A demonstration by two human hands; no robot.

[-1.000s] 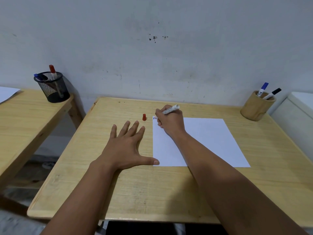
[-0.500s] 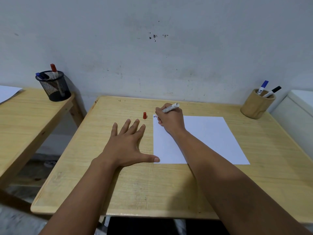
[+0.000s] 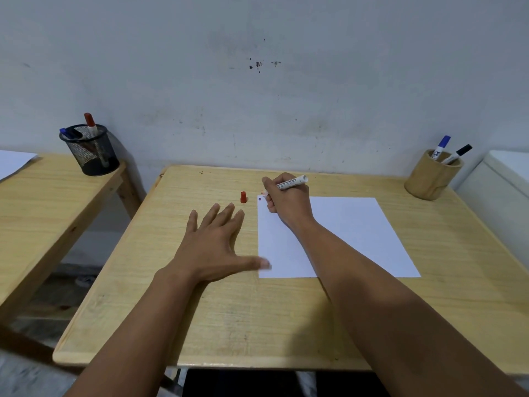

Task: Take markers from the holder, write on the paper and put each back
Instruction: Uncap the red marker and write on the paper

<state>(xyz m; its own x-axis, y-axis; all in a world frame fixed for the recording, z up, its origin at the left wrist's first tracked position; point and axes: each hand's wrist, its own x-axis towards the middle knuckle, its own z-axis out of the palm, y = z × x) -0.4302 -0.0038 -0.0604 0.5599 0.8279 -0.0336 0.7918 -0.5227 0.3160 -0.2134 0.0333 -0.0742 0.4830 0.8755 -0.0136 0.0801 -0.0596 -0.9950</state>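
Observation:
A white sheet of paper (image 3: 352, 236) lies on the wooden desk (image 3: 257, 316). My right hand (image 3: 286, 203) is shut on a white marker (image 3: 292, 183), its red tip touching the paper's far left corner beside small marks. The marker's red cap (image 3: 243, 197) stands on the desk just left of the paper. My left hand (image 3: 214, 245) lies flat with fingers spread on the desk, thumb on the paper's near left edge. A round wooden holder (image 3: 430, 179) at the far right corner keeps a blue-capped marker (image 3: 440, 147) and a black-capped marker (image 3: 458, 154).
A second wooden desk (image 3: 43, 207) stands to the left across a gap, bearing a black mesh cup (image 3: 91, 153) with red and blue markers and a sheet of paper (image 3: 13, 163). A white box-like object (image 3: 498, 193) sits right of the desk. The wall rises behind.
The view has shifted slightly. My right hand keeps the marker at the paper's far left corner with only tiny movement. My left hand stays flat on the desk.

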